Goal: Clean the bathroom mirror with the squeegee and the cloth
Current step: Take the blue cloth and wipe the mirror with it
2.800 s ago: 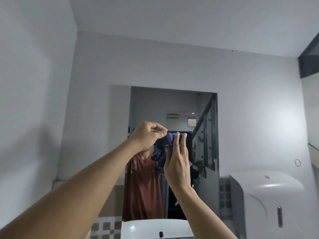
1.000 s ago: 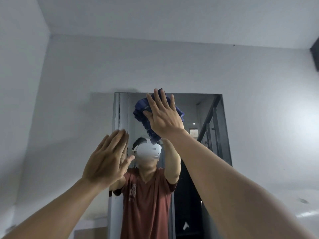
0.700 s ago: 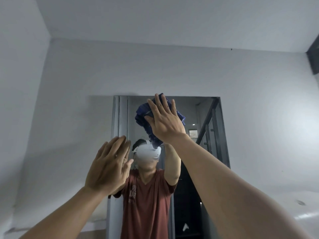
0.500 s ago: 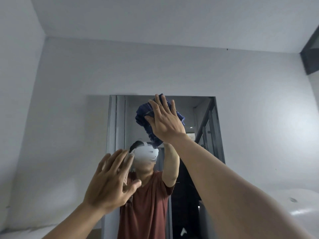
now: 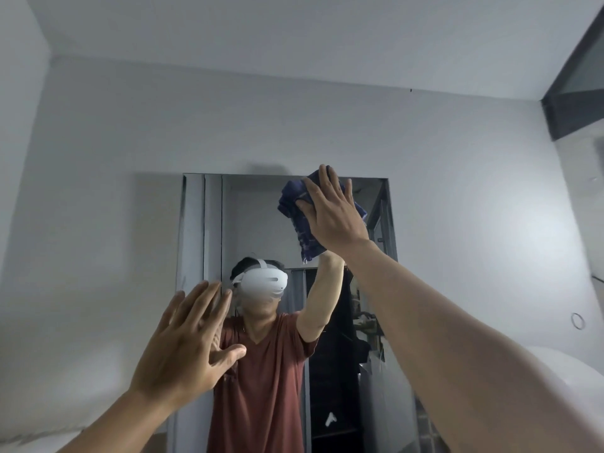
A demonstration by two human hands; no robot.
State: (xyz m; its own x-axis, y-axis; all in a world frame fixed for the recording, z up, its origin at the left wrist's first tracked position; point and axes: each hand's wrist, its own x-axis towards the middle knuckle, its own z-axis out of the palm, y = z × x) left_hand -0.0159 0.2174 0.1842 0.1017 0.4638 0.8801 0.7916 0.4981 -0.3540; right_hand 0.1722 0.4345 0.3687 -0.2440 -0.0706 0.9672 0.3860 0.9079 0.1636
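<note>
The bathroom mirror [image 5: 251, 220] is a tall rectangular pane on the white wall ahead, and it reflects a person in a red shirt. A bunched dark blue cloth [image 5: 299, 220] lies against the glass near the mirror's top right. My right hand [image 5: 331, 212] presses flat on the cloth with its fingers spread upward. My left hand [image 5: 189, 344] is raised in front of the mirror's lower left part, fingers apart, holding nothing. No squeegee is in view.
White walls surround the mirror on both sides. A white rounded fixture [image 5: 568, 380] stands at the lower right, with a small round ring [image 5: 577, 321] on the wall above it. A dark beam [image 5: 575, 103] crosses the upper right corner.
My right hand has slid the cloth to the right along the top of the mirror. My left hand has dropped lower and stays spread.
</note>
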